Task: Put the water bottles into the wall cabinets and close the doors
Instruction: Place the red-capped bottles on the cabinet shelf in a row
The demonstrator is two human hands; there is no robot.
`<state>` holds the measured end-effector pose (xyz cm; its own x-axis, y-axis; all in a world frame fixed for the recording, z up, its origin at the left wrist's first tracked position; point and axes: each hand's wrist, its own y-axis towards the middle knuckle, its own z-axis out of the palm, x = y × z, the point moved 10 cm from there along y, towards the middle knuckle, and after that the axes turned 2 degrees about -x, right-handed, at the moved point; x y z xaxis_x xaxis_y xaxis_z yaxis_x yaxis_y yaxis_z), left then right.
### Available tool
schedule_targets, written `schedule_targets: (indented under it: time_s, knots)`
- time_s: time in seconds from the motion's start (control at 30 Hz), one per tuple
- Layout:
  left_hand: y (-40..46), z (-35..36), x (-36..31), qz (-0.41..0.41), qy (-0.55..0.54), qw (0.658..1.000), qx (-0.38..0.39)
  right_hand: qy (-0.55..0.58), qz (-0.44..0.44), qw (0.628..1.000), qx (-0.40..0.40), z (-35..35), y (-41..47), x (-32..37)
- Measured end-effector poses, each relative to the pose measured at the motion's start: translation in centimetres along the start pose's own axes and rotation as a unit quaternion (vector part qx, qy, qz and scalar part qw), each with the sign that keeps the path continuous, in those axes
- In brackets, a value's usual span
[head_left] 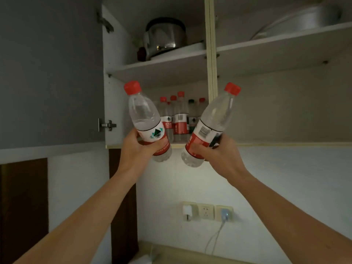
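Left hand (pixel 142 144): raised in front of the open wall cabinet (pixel 112 103), fingers and thumb curled round the lower, red-labelled part of a water bottle (pixel 146 121). Bottle held nearly upright, red cap tilted slightly to the left, base showing just below the fingers.

Right hand (pixel 215 151): raised level with the left, well apart from it, fingers wrapped round the label of a second water bottle (pixel 211 124). Bottle leaning with its red cap up and to the right, crossing in front of the cabinet's middle post (pixel 212 54); clear base jutting out below and to the left of the hand.

Stored bottles (pixel 180 119): a small cluster with mostly red caps and one dark cap, standing upright on the cabinet's bottom shelf, beyond and between the two hands, at the back of the left compartment.

Metal pot (pixel 165 38): on the shelf above, high over the left hand.

Pale tub (pixel 304 20): on the upper shelf of the right compartment, far above the right hand; kind unclear.

Hinge (pixel 108 125): on the cabinet's left wall, just left of the left-hand bottle.

Wall sockets (pixel 206 210): below both hands, between the forearms; white plugs in the two outer ones, a cable trailing down from the right-hand plug.
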<state>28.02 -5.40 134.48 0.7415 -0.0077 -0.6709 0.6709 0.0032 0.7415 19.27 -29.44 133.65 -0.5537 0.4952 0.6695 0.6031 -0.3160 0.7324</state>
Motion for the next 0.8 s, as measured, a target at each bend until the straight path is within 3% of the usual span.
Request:
schedule_targets:
  time_s: [0.23, 0.63, 0.8]
  knots:
    - [7.8, 3.7, 2.3, -0.028, 0.024, 0.999, -0.012, -0.057, 0.012, 0.998, 0.023, 0.7, 8.2, -0.8]
    - [15.3, 5.3, 8.0, -0.055, 0.074, 0.996, -0.017, -0.179, 0.002, 0.984, 0.007, 5.1, 13.3, -2.0]
    - [18.4, 5.1, 10.2, -0.045, 0.076, 0.996, 0.021, -0.237, 0.021, 0.971, 0.002, 7.0, 15.9, -2.6]
